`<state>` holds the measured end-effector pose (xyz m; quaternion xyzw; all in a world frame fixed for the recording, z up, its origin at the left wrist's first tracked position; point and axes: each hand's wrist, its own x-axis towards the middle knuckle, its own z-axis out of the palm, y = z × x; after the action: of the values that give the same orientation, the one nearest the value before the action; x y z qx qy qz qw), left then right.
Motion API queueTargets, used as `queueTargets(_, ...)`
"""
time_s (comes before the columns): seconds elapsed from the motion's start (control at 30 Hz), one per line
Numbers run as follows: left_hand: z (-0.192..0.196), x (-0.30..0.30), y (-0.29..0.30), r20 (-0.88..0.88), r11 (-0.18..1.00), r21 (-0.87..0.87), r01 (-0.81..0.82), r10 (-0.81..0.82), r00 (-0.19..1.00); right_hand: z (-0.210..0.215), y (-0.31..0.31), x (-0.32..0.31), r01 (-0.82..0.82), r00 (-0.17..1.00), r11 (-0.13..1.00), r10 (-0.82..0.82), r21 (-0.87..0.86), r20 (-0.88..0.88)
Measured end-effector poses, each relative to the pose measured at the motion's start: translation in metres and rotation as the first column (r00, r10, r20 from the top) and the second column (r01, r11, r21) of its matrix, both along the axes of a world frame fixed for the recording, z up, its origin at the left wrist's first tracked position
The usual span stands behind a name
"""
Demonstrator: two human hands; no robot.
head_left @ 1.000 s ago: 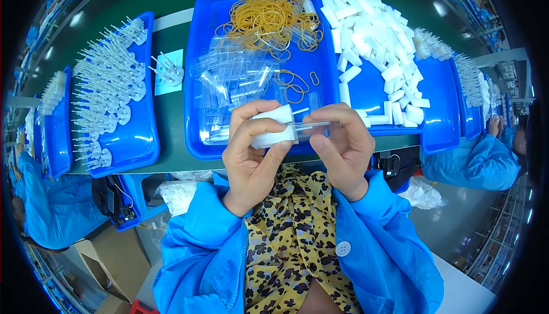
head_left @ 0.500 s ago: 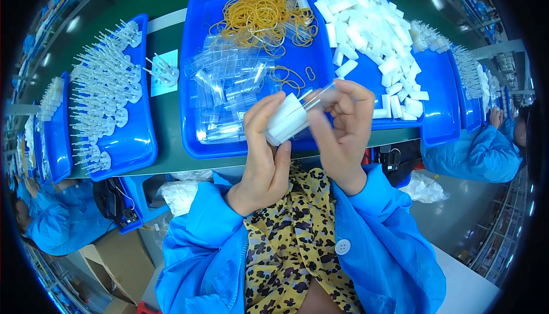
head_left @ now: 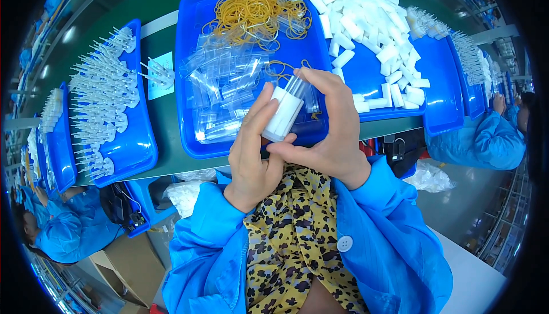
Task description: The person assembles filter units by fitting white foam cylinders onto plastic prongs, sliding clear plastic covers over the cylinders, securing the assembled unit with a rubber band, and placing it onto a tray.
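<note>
My left hand is closed around a bundle of white blocks, held tilted over the near edge of the middle blue tray. Clear plastic tubing sticks out from the bundle's upper end. With fingertips at that clear end and the thumb near the bundle's lower end, my right hand grips the same piece. What lies inside is partly hidden by fingers. Under my hands, the middle tray carries a heap of clear plastic sleeves and a tangle of yellow rubber bands.
At right, another blue tray bears many white cylindrical pieces. A left blue tray holds white pronged parts. One similar part lies on a paper card between trays. Co-workers in blue sit on both sides.
My right hand has brought the clear tubing onto the upper end of the white bundle, and its thumb has moved down to the lower end. The left hand still holds the bundle.
</note>
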<state>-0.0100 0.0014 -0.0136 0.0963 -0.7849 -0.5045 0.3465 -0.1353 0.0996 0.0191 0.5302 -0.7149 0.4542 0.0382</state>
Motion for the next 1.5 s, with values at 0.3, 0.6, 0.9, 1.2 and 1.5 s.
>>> queueTargets(0.3,0.002,-0.002,0.004,-0.049,0.999,-0.042,-0.012,0.010,0.999,-0.007,-0.005,0.007,0.102,0.981,0.985,-0.124,-0.141,-0.152)
queueTargets(0.6,-0.001,0.002,0.002,-0.063,0.997,-0.068,-0.029,0.025,0.998,-0.011,-0.007,0.008,0.049,0.989,0.990,-0.066,-0.130,-0.129)
queueTargets(0.9,0.008,0.014,-0.020,-0.184,0.938,0.318,-0.138,0.204,0.961,-0.002,0.005,-0.025,-0.135,0.986,0.982,0.120,0.133,0.115)
queueTargets(1.2,0.008,0.016,-0.026,-0.222,0.924,0.372,-0.092,0.184,0.957,-0.004,0.001,-0.019,-0.196,0.975,0.884,0.223,0.425,-0.014)
queueTargets(1.5,0.009,0.012,-0.025,-0.227,0.946,0.315,-0.074,0.151,0.962,-0.006,-0.001,-0.021,-0.196,0.980,0.896,0.173,0.399,0.095)
